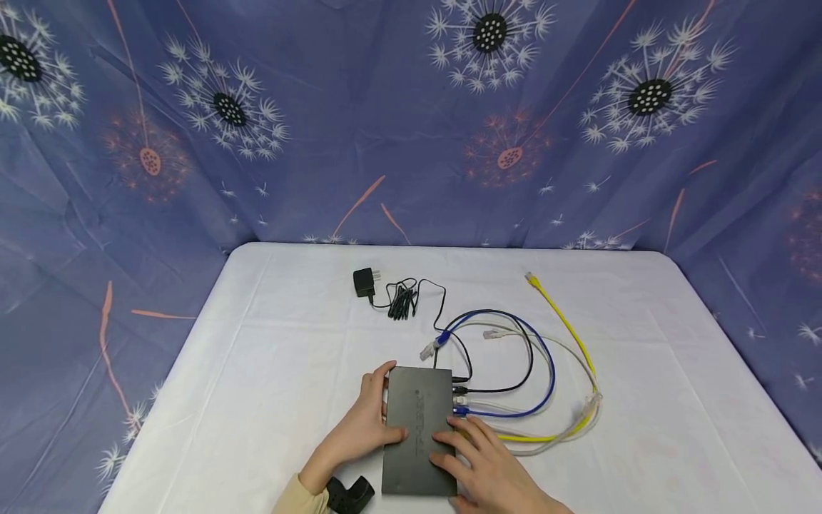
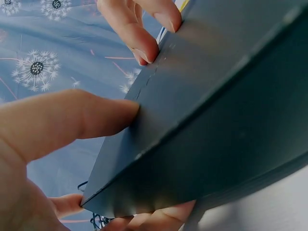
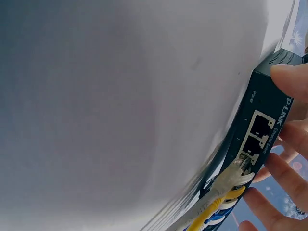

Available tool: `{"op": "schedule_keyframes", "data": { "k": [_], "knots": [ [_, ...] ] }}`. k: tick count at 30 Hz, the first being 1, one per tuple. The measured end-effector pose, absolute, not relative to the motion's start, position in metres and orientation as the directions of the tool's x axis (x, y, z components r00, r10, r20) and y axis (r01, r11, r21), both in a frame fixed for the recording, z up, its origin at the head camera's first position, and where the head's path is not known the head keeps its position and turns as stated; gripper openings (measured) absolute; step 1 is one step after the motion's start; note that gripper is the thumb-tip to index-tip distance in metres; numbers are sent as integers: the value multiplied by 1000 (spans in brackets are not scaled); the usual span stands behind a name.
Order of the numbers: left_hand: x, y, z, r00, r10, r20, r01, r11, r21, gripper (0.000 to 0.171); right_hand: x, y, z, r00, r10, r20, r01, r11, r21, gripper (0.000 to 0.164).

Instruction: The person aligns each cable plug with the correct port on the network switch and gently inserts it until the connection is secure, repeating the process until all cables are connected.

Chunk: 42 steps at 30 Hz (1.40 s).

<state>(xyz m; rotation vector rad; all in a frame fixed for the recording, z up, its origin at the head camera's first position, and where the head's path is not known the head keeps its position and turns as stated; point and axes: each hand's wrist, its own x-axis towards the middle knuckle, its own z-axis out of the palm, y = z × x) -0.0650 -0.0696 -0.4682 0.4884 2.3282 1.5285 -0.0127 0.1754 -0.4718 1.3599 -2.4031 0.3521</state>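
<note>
A dark grey TP-LINK Ethernet switch (image 1: pixel 420 471) lies near the front of the white table in the head view. Its left side is gripped by my left hand (image 1: pixel 362 425), thumb on the top face, other fingers along the side and underneath. From the right, my right hand (image 1: pixel 491 467) spreads several fingertips on the top, while its thumb (image 3: pixel 288 79) presses the port face's corner. That face shows two vacant ports (image 3: pixel 257 134). Beside them sit a grey cable (image 3: pixel 216 195), a yellow cable (image 3: pixel 207 214) and others, plugged in.
Behind the switch, a black power adapter (image 1: pixel 363 283) lies with its bundled cord (image 1: pixel 402 300). Cables loop to the right; a blue one's plug (image 1: pixel 429 350), a grey one's plug (image 1: pixel 494 333) and a yellow one's plug (image 1: pixel 531 278) lie loose. Patterned blue cloth (image 1: pixel 385 128) hangs behind.
</note>
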Motion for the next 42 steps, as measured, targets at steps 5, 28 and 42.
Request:
{"op": "schedule_keyframes", "data": {
  "k": [5,28,42],
  "knots": [
    [-71,-68,-468,-904,425,-51,139,405,904,100,-17,174,-468,-508,-768,389,-844,533,-49,59],
    [-75,-70,-464,-917,398,-11,189,459,868,95,-28,176,-467,-535,-768,353,-840,529,-122,58],
    [-70,-68,-461,-910,414,0,207,455,866,86,-31,174,-467,-575,-738,353,-817,541,-199,59]
  ]
}}
